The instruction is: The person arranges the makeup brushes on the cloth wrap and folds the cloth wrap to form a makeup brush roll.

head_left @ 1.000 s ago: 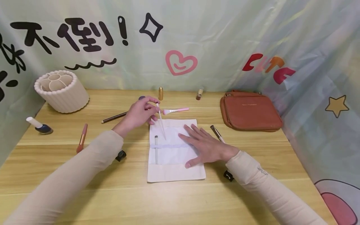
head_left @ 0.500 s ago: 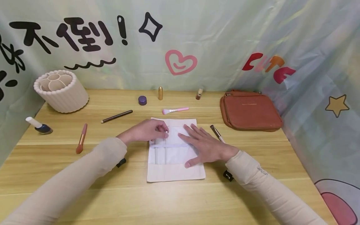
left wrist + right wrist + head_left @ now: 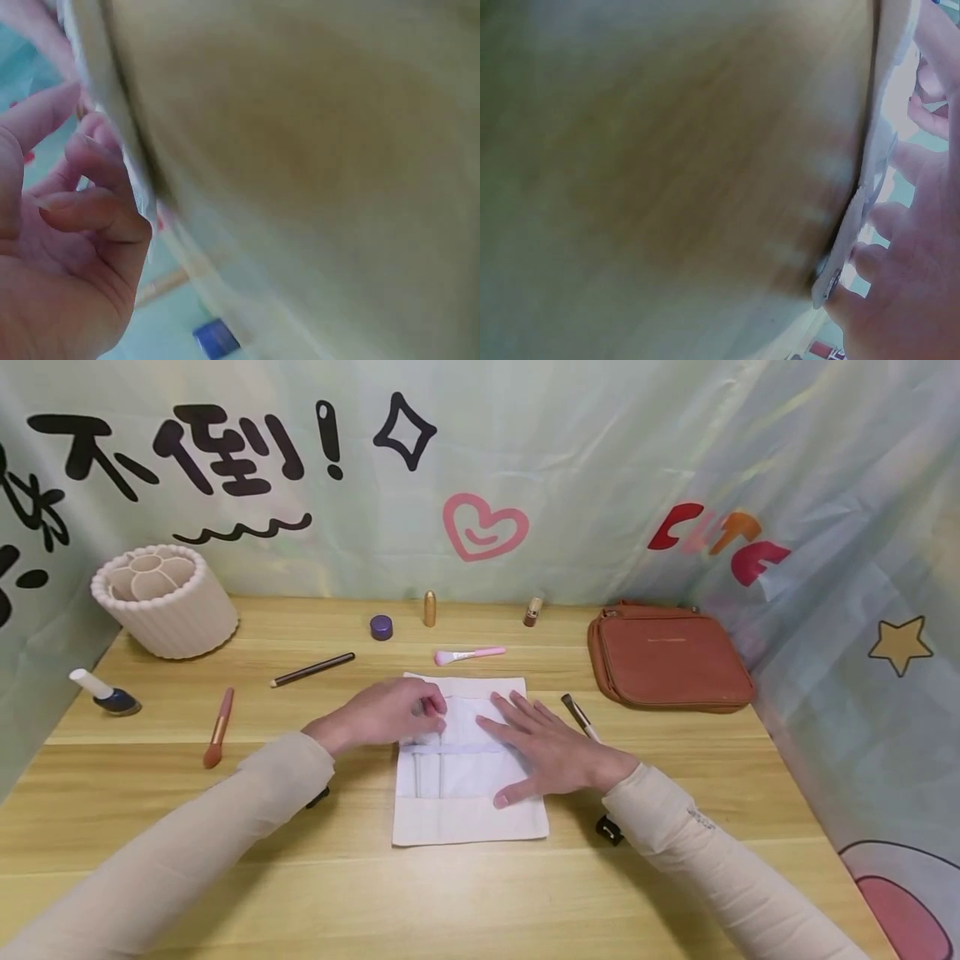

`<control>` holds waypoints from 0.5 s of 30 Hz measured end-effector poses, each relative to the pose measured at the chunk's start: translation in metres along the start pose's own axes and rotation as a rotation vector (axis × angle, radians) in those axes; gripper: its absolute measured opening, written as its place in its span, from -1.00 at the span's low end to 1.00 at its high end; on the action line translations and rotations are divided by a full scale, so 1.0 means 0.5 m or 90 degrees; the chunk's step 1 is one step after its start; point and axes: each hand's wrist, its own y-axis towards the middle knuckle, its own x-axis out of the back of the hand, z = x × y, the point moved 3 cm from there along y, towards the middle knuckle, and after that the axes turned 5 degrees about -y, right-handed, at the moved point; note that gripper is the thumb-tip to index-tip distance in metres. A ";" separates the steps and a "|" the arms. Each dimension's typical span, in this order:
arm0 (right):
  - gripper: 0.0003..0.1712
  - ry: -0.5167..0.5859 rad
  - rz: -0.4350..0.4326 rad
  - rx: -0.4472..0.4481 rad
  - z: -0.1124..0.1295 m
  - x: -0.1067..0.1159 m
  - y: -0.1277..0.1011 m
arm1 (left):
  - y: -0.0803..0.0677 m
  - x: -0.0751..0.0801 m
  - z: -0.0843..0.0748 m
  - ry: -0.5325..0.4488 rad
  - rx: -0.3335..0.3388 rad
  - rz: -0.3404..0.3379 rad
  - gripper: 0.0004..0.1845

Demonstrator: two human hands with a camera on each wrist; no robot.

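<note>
A white cloth brush roll (image 3: 471,822) lies unfolded on the table, a pale band crossing its middle. Two slim makeup brushes stand side by side under that band. My left hand (image 3: 382,714) pinches the upper end of the right-hand slim brush (image 3: 441,775). The head of the other slim brush (image 3: 417,775) is hidden behind this hand. My right hand (image 3: 551,747) rests with spread fingers on the roll's right side, pressing it down. In the left wrist view, the left hand's fingers (image 3: 94,161) are bent at the roll's edge.
Around the roll lie a pink brush (image 3: 471,655), a dark pencil (image 3: 312,670), a coppery brush (image 3: 218,728) and a dark-bristled brush (image 3: 580,717). Behind stand a purple jar (image 3: 381,627), a gold tube (image 3: 430,608), a brown bag (image 3: 671,658) and a white holder (image 3: 165,606). Nail polish (image 3: 105,693) lies left.
My left hand has come down and toward me with the slim brush, whose lower part has slid under the roll's band beside the other one. The right hand has stayed still.
</note>
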 end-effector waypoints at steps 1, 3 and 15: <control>0.34 0.000 0.000 0.001 -0.001 0.000 0.001 | -0.004 0.011 0.005 -0.006 0.010 -0.016 -0.82; 0.34 0.002 -0.002 0.003 -0.002 -0.001 0.001 | -0.014 0.040 0.018 -0.020 0.031 -0.053 -0.79; 0.35 0.016 -0.006 0.008 -0.003 0.000 0.000 | -0.123 0.198 0.198 0.035 0.211 -0.169 -0.51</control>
